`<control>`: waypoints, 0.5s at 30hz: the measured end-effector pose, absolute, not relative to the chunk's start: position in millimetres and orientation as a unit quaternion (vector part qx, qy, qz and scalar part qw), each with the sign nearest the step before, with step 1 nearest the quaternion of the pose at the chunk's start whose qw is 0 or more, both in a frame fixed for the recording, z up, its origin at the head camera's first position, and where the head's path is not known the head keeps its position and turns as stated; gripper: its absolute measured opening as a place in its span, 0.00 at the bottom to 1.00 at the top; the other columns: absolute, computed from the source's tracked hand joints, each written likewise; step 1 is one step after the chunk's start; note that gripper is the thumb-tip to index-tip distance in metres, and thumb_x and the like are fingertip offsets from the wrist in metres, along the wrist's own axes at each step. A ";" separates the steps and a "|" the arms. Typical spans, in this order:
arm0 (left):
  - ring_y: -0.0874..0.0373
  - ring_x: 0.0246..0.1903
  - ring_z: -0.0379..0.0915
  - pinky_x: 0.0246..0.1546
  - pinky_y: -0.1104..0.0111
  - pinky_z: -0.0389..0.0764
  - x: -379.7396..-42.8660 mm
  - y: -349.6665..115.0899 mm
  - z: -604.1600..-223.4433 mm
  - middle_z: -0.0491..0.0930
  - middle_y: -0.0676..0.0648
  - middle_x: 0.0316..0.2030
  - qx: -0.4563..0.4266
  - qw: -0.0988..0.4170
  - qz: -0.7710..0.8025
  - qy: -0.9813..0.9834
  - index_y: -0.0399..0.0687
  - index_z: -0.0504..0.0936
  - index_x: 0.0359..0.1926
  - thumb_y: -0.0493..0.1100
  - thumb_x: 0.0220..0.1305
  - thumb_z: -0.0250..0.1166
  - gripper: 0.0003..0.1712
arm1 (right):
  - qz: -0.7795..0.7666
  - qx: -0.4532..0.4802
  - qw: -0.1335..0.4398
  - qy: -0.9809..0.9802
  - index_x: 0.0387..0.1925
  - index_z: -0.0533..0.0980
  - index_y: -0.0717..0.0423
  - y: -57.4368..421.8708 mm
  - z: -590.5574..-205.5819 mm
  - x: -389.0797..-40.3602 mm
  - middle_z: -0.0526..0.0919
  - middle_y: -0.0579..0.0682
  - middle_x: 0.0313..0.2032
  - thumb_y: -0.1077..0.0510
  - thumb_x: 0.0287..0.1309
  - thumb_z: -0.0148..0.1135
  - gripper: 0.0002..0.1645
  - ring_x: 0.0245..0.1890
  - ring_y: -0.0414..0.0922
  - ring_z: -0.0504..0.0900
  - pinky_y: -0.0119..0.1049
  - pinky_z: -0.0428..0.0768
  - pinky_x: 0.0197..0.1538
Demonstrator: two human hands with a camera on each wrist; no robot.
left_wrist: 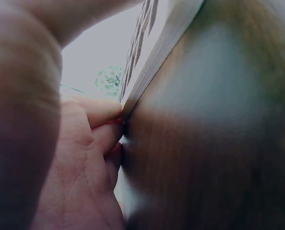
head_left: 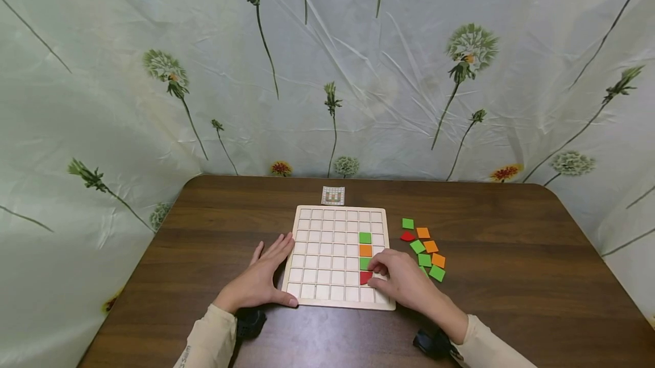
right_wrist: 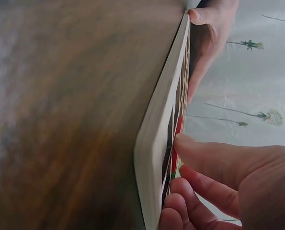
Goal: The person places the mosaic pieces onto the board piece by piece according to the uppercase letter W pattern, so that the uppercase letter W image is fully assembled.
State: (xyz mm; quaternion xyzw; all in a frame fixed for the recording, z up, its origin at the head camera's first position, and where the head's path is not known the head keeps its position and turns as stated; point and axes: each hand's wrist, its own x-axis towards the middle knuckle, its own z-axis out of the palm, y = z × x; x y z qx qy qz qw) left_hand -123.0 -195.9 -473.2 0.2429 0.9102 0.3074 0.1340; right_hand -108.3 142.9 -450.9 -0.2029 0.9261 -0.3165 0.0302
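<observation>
A pale wooden board (head_left: 323, 263) with a grid of square cells lies on the table. In one column on its right side sit a green tile (head_left: 365, 238), an orange tile (head_left: 365, 250), a second green tile (head_left: 365, 264) and a red tile (head_left: 365, 278). My right hand (head_left: 401, 278) holds the red tile at its cell, thumb and index finger at its edges; in the right wrist view the thumb (right_wrist: 195, 148) touches the red tile (right_wrist: 179, 127). My left hand (head_left: 261, 280) rests against the board's left edge, fingers extended and thumb at the near corner.
Loose green, orange and red tiles (head_left: 431, 246) lie in a group right of the board. Behind the board is a small card (head_left: 333, 195) printed with a grid pattern. The brown wooden table (head_left: 491, 243) ends at a flower-printed curtain (head_left: 378, 72).
</observation>
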 end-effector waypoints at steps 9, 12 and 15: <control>0.48 0.79 0.32 0.71 0.41 0.26 -123.3 -195.6 -474.7 0.42 0.45 0.79 0.246 0.136 0.309 0.909 0.41 0.48 0.80 0.72 0.42 0.76 0.75 | -0.328 -0.182 0.037 0.926 0.37 0.84 0.52 162.1 -442.3 -108.0 0.77 0.40 0.30 0.59 0.52 0.76 0.10 0.31 0.40 0.73 0.31 0.76 0.34; 0.48 0.79 0.32 0.71 0.41 0.25 -123.8 -195.9 -474.8 0.42 0.45 0.79 0.243 0.137 0.308 0.909 0.41 0.48 0.80 0.72 0.42 0.76 0.75 | -0.328 -0.166 0.029 0.929 0.40 0.84 0.52 175.8 -436.6 -108.9 0.79 0.41 0.32 0.59 0.53 0.76 0.12 0.32 0.39 0.75 0.32 0.77 0.36; 0.48 0.79 0.32 0.71 0.41 0.25 -124.1 -196.2 -474.5 0.42 0.46 0.80 0.241 0.138 0.306 0.911 0.42 0.48 0.80 0.72 0.42 0.76 0.75 | -0.327 -0.154 0.016 0.932 0.41 0.84 0.52 190.2 -432.7 -110.3 0.80 0.41 0.35 0.59 0.54 0.76 0.13 0.34 0.38 0.77 0.35 0.80 0.38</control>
